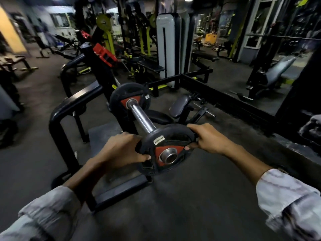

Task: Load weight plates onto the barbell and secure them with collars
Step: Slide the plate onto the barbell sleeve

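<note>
A chrome barbell sleeve [141, 115] points toward me from the middle of the view. A black weight plate with a red centre [137, 93] sits far up the sleeve. A second black plate with a red centre [173, 136] is on the sleeve's near end, with the sleeve tip showing through its hole. My left hand [121, 148] grips this near plate's left rim and my right hand [208, 138] grips its right rim. No collar is visible.
A black steel rack frame [73, 101] stands to the left and under the bar. Benches, a padded seat [180, 105] and yellow-green machines fill the dim gym behind. A black low rail [225, 98] runs across on the right. Grey floor lies near me.
</note>
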